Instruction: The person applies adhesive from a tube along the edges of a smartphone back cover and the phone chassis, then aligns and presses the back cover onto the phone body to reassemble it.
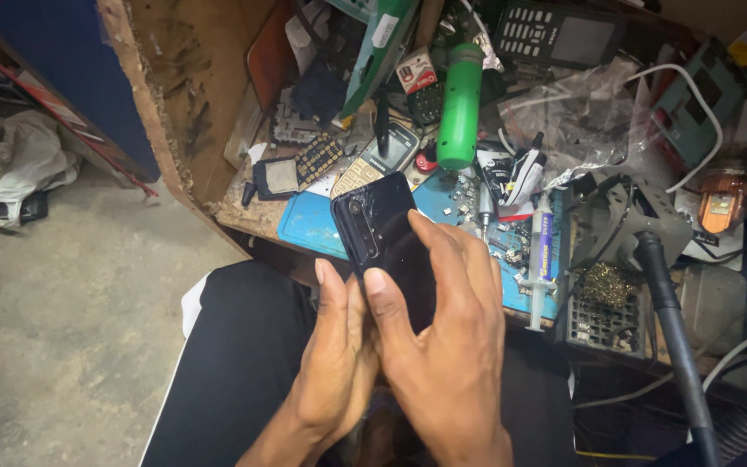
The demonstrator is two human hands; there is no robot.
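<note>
A black smartphone (379,227) with a cracked glass back and a camera strip is held upright over my lap, back side facing me. My left hand (332,359) cups its lower left edge, thumb lying along the side. My right hand (447,342) wraps the lower right part, index finger and thumb pressed on the back glass. The phone's lower end is hidden by my fingers.
A cluttered wooden bench holds a blue work mat (313,227), a green cylinder (460,105), keypad phones (379,160), a syringe (541,259), a soldering iron stand (628,227) and a plastic bag (577,117). Concrete floor (71,320) lies to the left.
</note>
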